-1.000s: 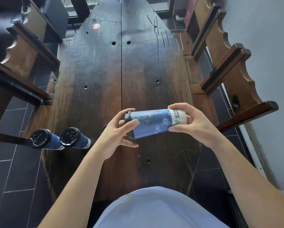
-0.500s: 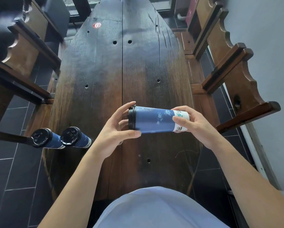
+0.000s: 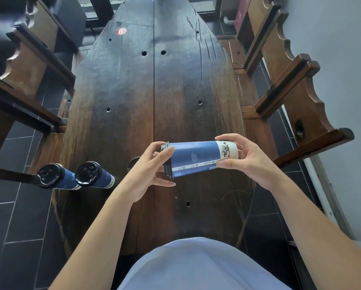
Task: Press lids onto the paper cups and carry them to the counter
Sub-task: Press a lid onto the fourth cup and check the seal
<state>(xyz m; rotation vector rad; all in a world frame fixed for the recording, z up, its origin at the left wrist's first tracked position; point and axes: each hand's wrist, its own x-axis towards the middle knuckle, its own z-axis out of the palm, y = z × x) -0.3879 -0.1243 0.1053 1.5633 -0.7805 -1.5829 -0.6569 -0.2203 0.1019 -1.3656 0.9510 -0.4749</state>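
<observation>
- Head view, risks first: paper cup (image 3: 196, 159) held sideways in mid-air above the table (image 3: 133, 101), so likely to spill at the rim if filled and if the lid (image 3: 167, 162) not seated all the way round; contents not visible, fill level impossible to tell
- Could crush or oval the thin paper wall with too hard a squeeze from either side, leaving the lid unable to bite evenly
- Might pop the lid off on one side if pressed only where the left hand (image 3: 148, 170) meets it, thumb over the top edge and fingers curled under the rim
- Could slip out of the right hand (image 3: 246, 162), clamped only round the narrow white base by thumb below and fingertips above, then drop onto the table or the dark floor tiles (image 3: 18, 227)
- Could knock the two lidded cups (image 3: 79, 176) standing at the left table edge, close to the drop, with a careless left elbow on the way to the counter; counter itself not in view
- Same view, look of the cup: tall and slim, blue printed sleeve with pale drawings, white band with black artwork at the base, a strip of small print along the lower side
- Dark lid at the left end, rim looking slightly proud of the cup mouth; full seating not certain
- A further dark round edge just behind the left hand on the table, too hidden to name
</observation>
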